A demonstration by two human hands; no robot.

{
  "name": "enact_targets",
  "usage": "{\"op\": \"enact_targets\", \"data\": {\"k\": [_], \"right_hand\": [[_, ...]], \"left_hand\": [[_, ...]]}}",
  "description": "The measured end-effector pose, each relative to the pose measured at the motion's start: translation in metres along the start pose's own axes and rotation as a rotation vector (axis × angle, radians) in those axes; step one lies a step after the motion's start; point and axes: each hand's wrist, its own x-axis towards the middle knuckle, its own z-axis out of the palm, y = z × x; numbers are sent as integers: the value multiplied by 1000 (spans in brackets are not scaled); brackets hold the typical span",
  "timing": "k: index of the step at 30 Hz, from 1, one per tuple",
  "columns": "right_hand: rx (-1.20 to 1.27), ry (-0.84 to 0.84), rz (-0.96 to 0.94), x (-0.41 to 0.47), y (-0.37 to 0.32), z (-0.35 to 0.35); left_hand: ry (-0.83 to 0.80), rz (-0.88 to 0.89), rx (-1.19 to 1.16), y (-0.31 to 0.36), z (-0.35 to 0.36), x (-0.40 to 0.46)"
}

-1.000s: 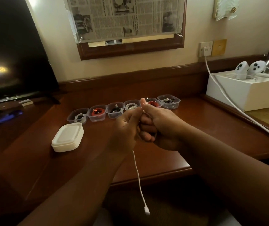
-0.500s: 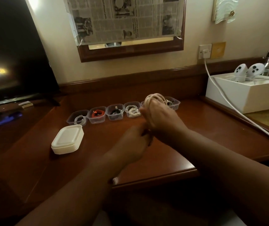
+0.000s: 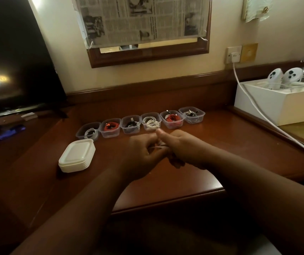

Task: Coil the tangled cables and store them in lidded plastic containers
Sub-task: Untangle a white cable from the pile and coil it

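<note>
Both hands [image 3: 164, 151] have dropped lower, fingers still clenched round the white cable [image 3: 159, 147]

desk [image 3: 221, 144] | six open containers [image 3: 150, 121] (back row) | lid stack [image 3: 76, 156] | white box [image 3: 280, 105]

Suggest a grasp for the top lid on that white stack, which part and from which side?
Probably take the top lid of the lid stack by its two long edges, from above. It lies flat with rounded corners, and its rim slightly overhangs the lids beneath, giving fingertips a lip. The stack's left and near sides look open; the containers crowd the far side. Both hands are busy with the white cable.
</note>
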Motion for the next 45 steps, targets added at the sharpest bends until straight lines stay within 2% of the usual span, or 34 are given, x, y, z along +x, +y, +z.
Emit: {"op": "enact_targets", "data": {"k": [2,4,7,11,14,17,20,22,24,26,31,36,39,42,45], "right_hand": [[28,173,-52,8,3,4],[90,252,-109,14,6,6],[119,238,-160,18,9,7],[42,213,-166,23,14,4],[-1,220,-195,29,16,-1],[-16,168,-142,39,20,-12],[39,152,-48,60,29,-18],[287,183,72,80,36,-17],[660,189,190,102,47,-18],[832,161,254,123,60,-18],[769,172,272,167,91,-18],[808,83,277,186,120,-29],[941,-1,234,184,127,-34],[961,-104,196,178,129,-35],[919,-2,179,180,133,-28]], "left_hand": [[98,-11,140,-1,8,3],[175,-31,115,-5,18,5],[172,-63,-119,-17,26,8],[57,-147,-442,-22,25,15],[16,-203,-555,-23,21,22],[7,-276,-644,-42,17,31],[25,-361,-588,-65,20,42],[104,-417,-585,-80,27,52],[229,-474,-651,-95,38,62],[333,-536,-708,-111,51,74],[399,-558,-474,-149,76,85],[262,-520,-453,-166,84,76],[248,-514,-462,-172,86,78],[208,-474,-425,-181,86,79],[222,-462,-394,-182,87,79]]}}
